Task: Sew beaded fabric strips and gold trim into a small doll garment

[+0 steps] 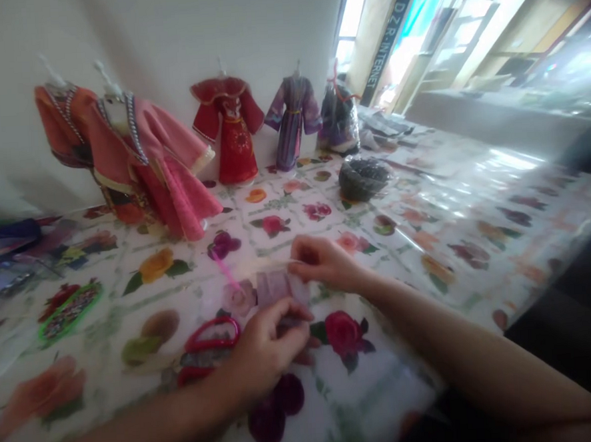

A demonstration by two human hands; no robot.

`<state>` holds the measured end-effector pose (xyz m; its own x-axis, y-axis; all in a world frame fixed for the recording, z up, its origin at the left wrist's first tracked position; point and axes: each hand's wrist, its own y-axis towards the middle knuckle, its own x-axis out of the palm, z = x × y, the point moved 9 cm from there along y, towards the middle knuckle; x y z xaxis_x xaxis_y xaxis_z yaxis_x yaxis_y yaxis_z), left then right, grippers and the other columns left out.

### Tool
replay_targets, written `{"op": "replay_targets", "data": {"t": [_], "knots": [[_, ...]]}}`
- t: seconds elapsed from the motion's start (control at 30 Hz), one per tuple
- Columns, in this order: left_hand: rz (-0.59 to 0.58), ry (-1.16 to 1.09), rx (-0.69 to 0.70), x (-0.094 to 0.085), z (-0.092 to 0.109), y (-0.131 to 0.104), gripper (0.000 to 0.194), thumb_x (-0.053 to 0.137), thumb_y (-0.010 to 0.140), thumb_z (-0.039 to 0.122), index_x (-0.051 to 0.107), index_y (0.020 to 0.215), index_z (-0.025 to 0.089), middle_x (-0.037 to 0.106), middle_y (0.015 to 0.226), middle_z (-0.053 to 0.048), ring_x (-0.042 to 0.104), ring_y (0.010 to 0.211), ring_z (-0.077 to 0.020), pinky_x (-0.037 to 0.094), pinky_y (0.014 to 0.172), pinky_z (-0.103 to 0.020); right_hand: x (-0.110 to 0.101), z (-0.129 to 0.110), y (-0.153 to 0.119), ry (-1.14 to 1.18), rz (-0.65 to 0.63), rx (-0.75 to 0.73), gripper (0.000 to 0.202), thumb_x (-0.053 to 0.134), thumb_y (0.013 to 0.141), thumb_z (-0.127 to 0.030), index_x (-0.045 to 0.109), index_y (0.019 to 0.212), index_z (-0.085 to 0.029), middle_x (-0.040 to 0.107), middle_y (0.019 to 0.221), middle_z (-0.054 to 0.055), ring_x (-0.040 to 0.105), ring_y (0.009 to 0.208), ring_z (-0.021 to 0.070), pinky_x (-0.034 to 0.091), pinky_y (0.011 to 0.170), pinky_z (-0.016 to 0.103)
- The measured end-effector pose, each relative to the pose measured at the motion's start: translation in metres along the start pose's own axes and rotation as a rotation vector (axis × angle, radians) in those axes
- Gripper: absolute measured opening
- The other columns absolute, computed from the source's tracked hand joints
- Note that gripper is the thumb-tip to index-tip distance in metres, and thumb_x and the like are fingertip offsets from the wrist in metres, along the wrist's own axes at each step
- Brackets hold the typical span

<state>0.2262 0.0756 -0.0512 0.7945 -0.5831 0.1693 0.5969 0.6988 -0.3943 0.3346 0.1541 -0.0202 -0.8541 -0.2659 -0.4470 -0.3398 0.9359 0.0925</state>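
Note:
Near the middle of the table, a pale, semi-transparent piece of material (274, 287) lies between my hands. My right hand (323, 262) is at its right edge, thumb and fingertips pinched together on it. My left hand (275, 339) is just below the material, fingers curled; whatever they hold is hidden. Red-handled scissors (210, 343) lie beside and partly behind my left hand. A thin pink strip (225, 268) reaches the material's upper left.
Doll-sized robes in pink (172, 168), red (235, 141) and purple (289, 124) stand along the wall. A dark bowl-like item (363, 178) sits at the back. A green tray of beads (71, 311) lies left on the floral tablecloth (365, 383).

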Motion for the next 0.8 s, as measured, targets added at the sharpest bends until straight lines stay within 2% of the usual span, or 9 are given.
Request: {"op": "replay_targets", "data": {"t": [0.1,0.2,0.27,0.4,0.5,0.57,0.63,0.7,0.8], "knots": [[-0.008,0.035,0.005,0.003,0.004,-0.005,0.016,0.058,0.087,0.029,0.056,0.096,0.015,0.064,0.083,-0.006,0.067,0.086,-0.0217,0.056,0.074,-0.034,-0.007,0.004,0.001,0.103,0.016,0.025,0.018,0.063,0.082,-0.028,0.048,0.077,-0.019,0.05,0.064,-0.005,0.048,0.056,0.0092,0.038,0.05,0.023],[-0.024,0.109,0.075,0.005,0.016,-0.008,0.017,0.056,0.088,0.029,0.057,0.098,0.015,0.066,0.079,-0.005,0.066,0.08,-0.0202,0.055,0.074,-0.033,-0.013,0.001,0.0,0.115,0.051,0.0,0.019,0.065,0.082,-0.03,0.05,0.08,-0.019,0.051,0.067,-0.005,0.05,0.057,0.0096,0.041,0.052,0.023],[0.006,0.094,0.122,0.0,0.026,-0.009,0.016,0.056,0.089,0.029,0.058,0.097,0.015,0.065,0.081,-0.005,0.066,0.083,-0.0209,0.054,0.075,-0.033,-0.015,-0.005,-0.001,0.114,0.07,-0.021,0.019,0.064,0.083,-0.031,0.05,0.082,-0.019,0.051,0.067,-0.004,0.051,0.059,0.0102,0.042,0.053,0.024],[0.127,-0.096,0.153,-0.018,0.042,-0.006,0.019,0.057,0.089,0.032,0.06,0.096,0.015,0.065,0.102,-0.009,0.064,0.098,-0.0231,0.052,0.085,-0.036,-0.015,-0.028,-0.008,0.027,0.12,-0.075,0.016,0.06,0.087,-0.029,0.05,0.083,-0.018,0.054,0.071,-0.002,0.052,0.062,0.0112,0.043,0.055,0.025],[0.123,-0.273,0.193,-0.025,0.051,-0.002,0.025,0.055,0.091,0.035,0.06,0.102,0.014,0.065,0.107,-0.011,0.061,0.104,-0.0239,0.05,0.088,-0.036,-0.011,-0.058,-0.019,-0.203,0.162,-0.178,0.007,0.057,0.088,-0.022,0.054,0.085,-0.018,0.055,0.075,-0.001,0.051,0.066,0.0117,0.042,0.06,0.026],[0.088,-0.358,0.204,-0.026,0.053,0.0,0.025,0.053,0.092,0.035,0.059,0.102,0.013,0.066,0.102,-0.01,0.063,0.098,-0.0217,0.05,0.086,-0.034,0.0,-0.079,-0.027,-0.356,0.11,-0.275,0.004,0.057,0.088,-0.019,0.057,0.091,-0.017,0.057,0.082,0.001,0.052,0.071,0.0123,0.044,0.065,0.027],[0.075,-0.389,0.198,-0.027,0.054,0.001,0.022,0.052,0.092,0.033,0.059,0.098,0.013,0.067,0.093,-0.008,0.064,0.089,-0.0194,0.051,0.082,-0.032,0.013,-0.094,-0.033,-0.449,0.008,-0.347,0.009,0.056,0.09,-0.022,0.06,0.097,-0.017,0.059,0.093,0.004,0.055,0.08,0.0141,0.046,0.071,0.028],[0.079,-0.363,0.188,-0.029,0.054,0.002,0.02,0.052,0.091,0.032,0.059,0.094,0.013,0.066,0.084,-0.007,0.065,0.083,-0.019,0.052,0.076,-0.031,0.022,-0.104,-0.037,-0.501,-0.076,-0.384,0.015,0.056,0.092,-0.029,0.062,0.1,-0.016,0.058,0.1,0.007,0.056,0.089,0.0167,0.048,0.077,0.031],[0.109,-0.3,0.186,-0.037,0.054,0.005,0.011,0.055,0.086,0.026,0.057,0.086,0.015,0.064,0.072,-0.003,0.064,0.069,-0.0165,0.052,0.067,-0.028,0.026,-0.113,-0.042,-0.527,-0.117,-0.412,0.021,0.057,0.093,-0.032,0.063,0.105,-0.017,0.059,0.103,0.009,0.057,0.095,0.0191,0.049,0.083,0.034]]}}
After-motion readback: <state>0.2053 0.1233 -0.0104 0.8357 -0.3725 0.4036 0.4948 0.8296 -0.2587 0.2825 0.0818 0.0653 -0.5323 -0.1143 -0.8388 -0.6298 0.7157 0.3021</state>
